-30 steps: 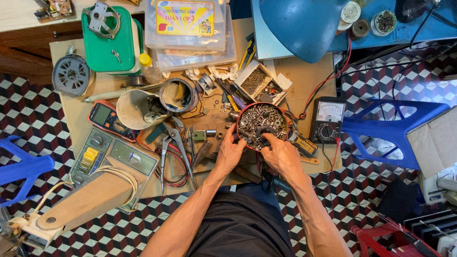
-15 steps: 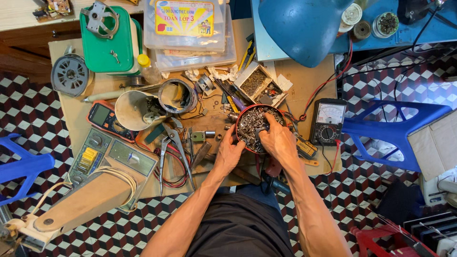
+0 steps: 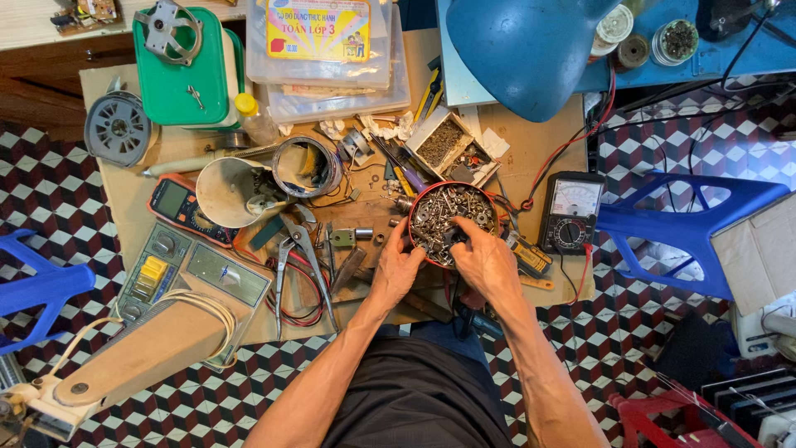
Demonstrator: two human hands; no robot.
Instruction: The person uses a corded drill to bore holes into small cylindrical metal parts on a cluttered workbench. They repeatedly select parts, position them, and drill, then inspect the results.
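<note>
Cluttered with tools and parts, the cardboard-covered workbench [image 3: 531, 158] stands on a checkered tile floor, with a blue lamp shade [image 3: 531, 50] hanging over its far edge. Near the middle I see the red-rimmed round bowl [image 3: 453, 222], heaped with screws, nuts and washers. My left hand [image 3: 398, 270] cups the bowl's near left rim, fingers curled against its wall, steadying it. My right hand [image 3: 485, 261] lies over the near right part of the bowl with its fingertips down among the metal bits; whether they pinch a piece I cannot tell, since the fingers hide it. As I judge it, the sorting through the hardware is under way and nothing shows as picked out yet: no separate small pile lies beside the bowl. An analog multimeter [image 3: 570, 211] sits just to the right of the bowl, a pair of pliers [image 3: 303, 257] to its left, and a small cardboard box of tiny parts [image 3: 452, 148] just behind it.
</note>
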